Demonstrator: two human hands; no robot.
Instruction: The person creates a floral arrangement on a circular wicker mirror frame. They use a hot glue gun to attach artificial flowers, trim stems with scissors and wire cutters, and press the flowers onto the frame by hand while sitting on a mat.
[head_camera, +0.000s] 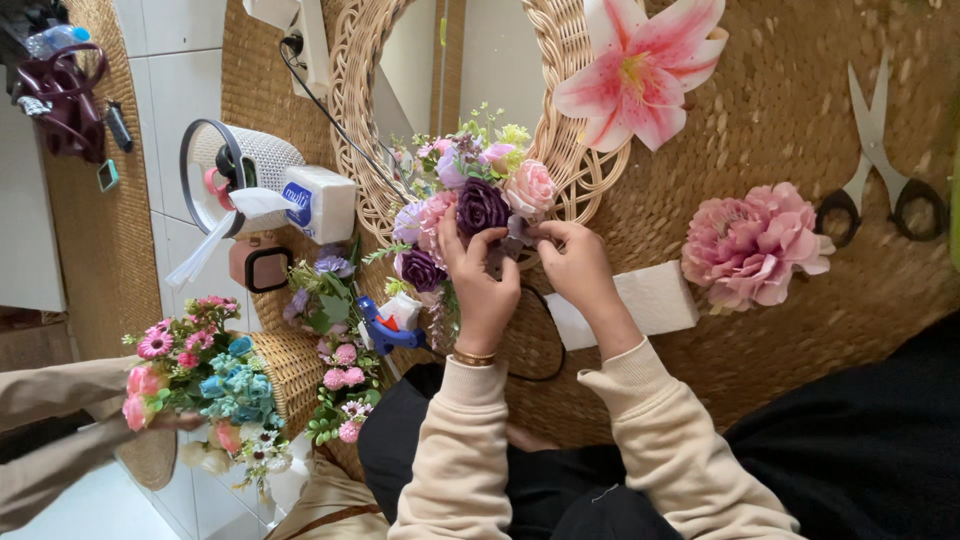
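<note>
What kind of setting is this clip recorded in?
Probably a home craft spot on a tiled floor, used for artificial flower arranging: a woven wicker mat strewn with fabric blooms like the pink lily, scissors, and a blue glue gun.

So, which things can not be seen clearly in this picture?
- Head view: the left hand covers the stems under the dark purple rose.
- What the right hand pinches: its fingertips hide it.
- Wicker ring: cut off by the top edge.
- Glue gun: partly behind flowers.

Left hand (482, 285) raised, fingers curled, thumb up; right hand (575, 262) alongside, fingertips pinched; both forearms cream-sleeved.
</note>
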